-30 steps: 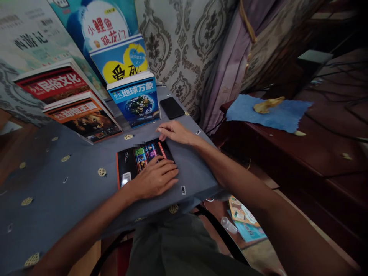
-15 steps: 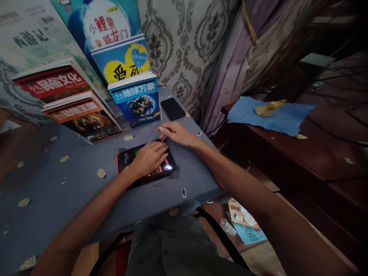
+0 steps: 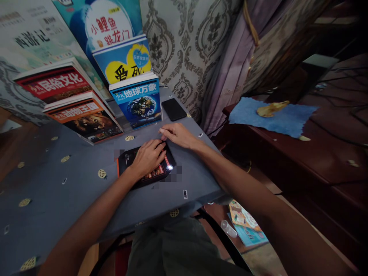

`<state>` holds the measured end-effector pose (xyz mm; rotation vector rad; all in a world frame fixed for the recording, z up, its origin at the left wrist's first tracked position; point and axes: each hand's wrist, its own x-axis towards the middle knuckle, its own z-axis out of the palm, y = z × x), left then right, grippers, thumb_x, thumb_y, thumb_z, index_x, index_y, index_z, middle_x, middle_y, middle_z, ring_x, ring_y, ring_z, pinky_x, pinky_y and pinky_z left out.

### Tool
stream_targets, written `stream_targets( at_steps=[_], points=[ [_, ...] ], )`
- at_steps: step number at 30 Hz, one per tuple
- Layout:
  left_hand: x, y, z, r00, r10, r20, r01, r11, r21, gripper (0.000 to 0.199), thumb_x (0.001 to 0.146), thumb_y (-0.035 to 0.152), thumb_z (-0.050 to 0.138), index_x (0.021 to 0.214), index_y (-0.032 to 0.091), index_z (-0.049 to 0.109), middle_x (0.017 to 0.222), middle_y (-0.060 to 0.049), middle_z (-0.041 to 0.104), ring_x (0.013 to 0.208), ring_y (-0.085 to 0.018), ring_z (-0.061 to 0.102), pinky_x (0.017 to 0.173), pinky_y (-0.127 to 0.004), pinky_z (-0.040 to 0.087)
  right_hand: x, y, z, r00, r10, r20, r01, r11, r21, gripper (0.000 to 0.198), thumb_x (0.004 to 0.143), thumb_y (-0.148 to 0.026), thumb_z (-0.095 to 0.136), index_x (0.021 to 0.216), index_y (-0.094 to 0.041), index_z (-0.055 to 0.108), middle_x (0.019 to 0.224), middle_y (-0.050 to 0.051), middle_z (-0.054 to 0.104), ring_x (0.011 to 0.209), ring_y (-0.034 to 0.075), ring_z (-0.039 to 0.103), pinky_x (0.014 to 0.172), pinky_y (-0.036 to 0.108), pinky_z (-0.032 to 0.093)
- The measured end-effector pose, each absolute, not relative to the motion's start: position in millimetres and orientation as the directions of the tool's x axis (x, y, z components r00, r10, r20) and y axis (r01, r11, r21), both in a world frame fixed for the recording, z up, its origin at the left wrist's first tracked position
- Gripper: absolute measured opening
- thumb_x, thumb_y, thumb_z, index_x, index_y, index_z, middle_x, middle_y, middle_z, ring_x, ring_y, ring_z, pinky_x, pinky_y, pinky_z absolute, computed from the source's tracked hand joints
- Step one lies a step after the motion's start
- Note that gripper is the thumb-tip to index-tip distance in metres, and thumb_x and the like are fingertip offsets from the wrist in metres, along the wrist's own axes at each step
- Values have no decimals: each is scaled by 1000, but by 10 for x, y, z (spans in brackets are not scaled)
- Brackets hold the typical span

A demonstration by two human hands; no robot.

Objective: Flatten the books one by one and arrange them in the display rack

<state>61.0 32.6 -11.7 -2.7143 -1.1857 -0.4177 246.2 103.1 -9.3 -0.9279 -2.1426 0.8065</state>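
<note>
A dark book (image 3: 125,161) with an orange strip along its left edge lies flat on the cloth-covered table. My left hand (image 3: 148,158) rests flat on its cover, fingers stretched out, hiding the middle of it. At the book's far right corner is my right hand (image 3: 178,135), fingers curled and thumb brought in towards them. What those fingertips hold, if anything, is hidden. Just beyond the hands stands a blue book (image 3: 140,105) with a globe on its cover, and a black phone (image 3: 174,109) lies to its right.
More books stand upright at the back left, among them one with a lion cover (image 3: 89,120) and a red one (image 3: 57,84). Right of the table, a brown surface (image 3: 258,149) bears a blue cloth (image 3: 247,115) and cables. Books (image 3: 250,228) and a clear cup (image 3: 229,229) lie below.
My left hand has shifted slightly left and up on the book, uncovering more of its lower right part. My right hand stays almost in place; the view has moved a little.
</note>
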Motion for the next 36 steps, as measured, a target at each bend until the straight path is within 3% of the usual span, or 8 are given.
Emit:
stream_targets(
  at_steps=[6, 10, 15, 18, 23, 30, 33, 36],
  points=[
    [601, 342, -133, 640, 711, 291, 743, -669, 0, 32, 101, 29, 44, 120, 13, 65, 120, -13, 68, 107, -26, 65, 92, -42, 53, 2444, 1041, -145, -529, 780, 335, 367, 566, -738, 30, 97, -35, 48, 86, -16, 68, 77, 3, 72, 71, 17, 64, 69, 27, 44],
    [528, 203, -99, 630, 739, 239, 761, -649, 3, 39, 103, 33, 41, 132, 14, 59, 137, -14, 61, 124, -27, 59, 105, -47, 45, 2419, 1033, -169, -515, 785, 344, 347, 558, -754, 25, 96, -31, 50, 92, -16, 69, 76, 2, 71, 71, 16, 64, 69, 27, 45],
    [264, -239, -37, 645, 751, 140, 760, -650, -9, 63, 100, 58, 40, 148, 18, 44, 153, -15, 47, 143, -29, 41, 116, -53, 32, 2411, 1017, -174, -525, 781, 339, 371, 568, -735, 25, 96, -31, 50, 97, -16, 71, 78, 3, 71, 72, 16, 62, 68, 27, 43],
    [92, -463, -35, 654, 750, 101, 756, -653, -46, 75, 95, 68, 38, 152, 20, 38, 156, -14, 44, 145, -31, 38, 117, -55, 32, 2409, 1013, -186, -570, 760, 311, 407, 591, -697, 27, 96, -32, 50, 96, -16, 72, 82, 4, 72, 73, 17, 61, 67, 27, 42],
    [-45, -550, -95, 625, 773, 108, 779, -609, -153, 64, 100, 60, 35, 147, 17, 45, 150, -17, 51, 142, -32, 44, 112, -54, 40, 2386, 1004, -206, -584, 760, 285, 439, 591, -677, 29, 96, -33, 50, 96, -16, 74, 85, 4, 74, 75, 18, 62, 69, 28, 42],
    [-51, -587, -122, 706, 695, 136, 700, -655, -285, 46, 105, 38, 40, 144, 16, 47, 140, -19, 60, 130, -33, 58, 100, -47, 53, 2355, 956, -158, -571, 766, 295, 491, 607, -625, 37, 98, -40, 46, 92, -18, 74, 87, 6, 74, 79, 21, 64, 74, 31, 44],
    [-95, -589, -47, 707, 670, 228, 708, -668, -231, 37, 106, 26, 35, 135, 13, 52, 127, -18, 68, 117, -27, 67, 92, -38, 57, 2357, 941, -134, -561, 776, 289, 472, 586, -658, 48, 99, -53, 44, 87, -19, 75, 87, 9, 75, 84, 23, 66, 79, 35, 46],
    [-164, -547, 97, 607, 731, 312, 783, -617, -77, 31, 106, 24, 31, 114, 17, 60, 94, -9, 75, 86, -19, 73, 71, -27, 56, 2358, 952, -127, -545, 801, 250, 357, 491, -795, 62, 97, -67, 38, 84, -21, 76, 91, 10, 76, 89, 26, 68, 86, 39, 49]
  ],
)
